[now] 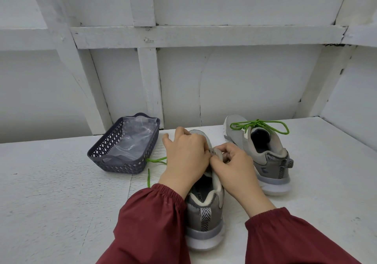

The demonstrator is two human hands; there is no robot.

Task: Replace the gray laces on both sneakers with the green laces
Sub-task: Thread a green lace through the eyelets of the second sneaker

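Pinching sneaker (pixel 204 208) tongue: right hand (pixel 234 168) fingers | left hand (pixel 184 151) fingers curled over eyelets, hold unclear

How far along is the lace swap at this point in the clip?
Done: the far sneaker carries a tied green lace. In hand: both the left hand and right hand grip the near sneaker at its tongue, hiding its eyelets. Left: finishing that shoe; a loose green lace trails on the table beside the basket.
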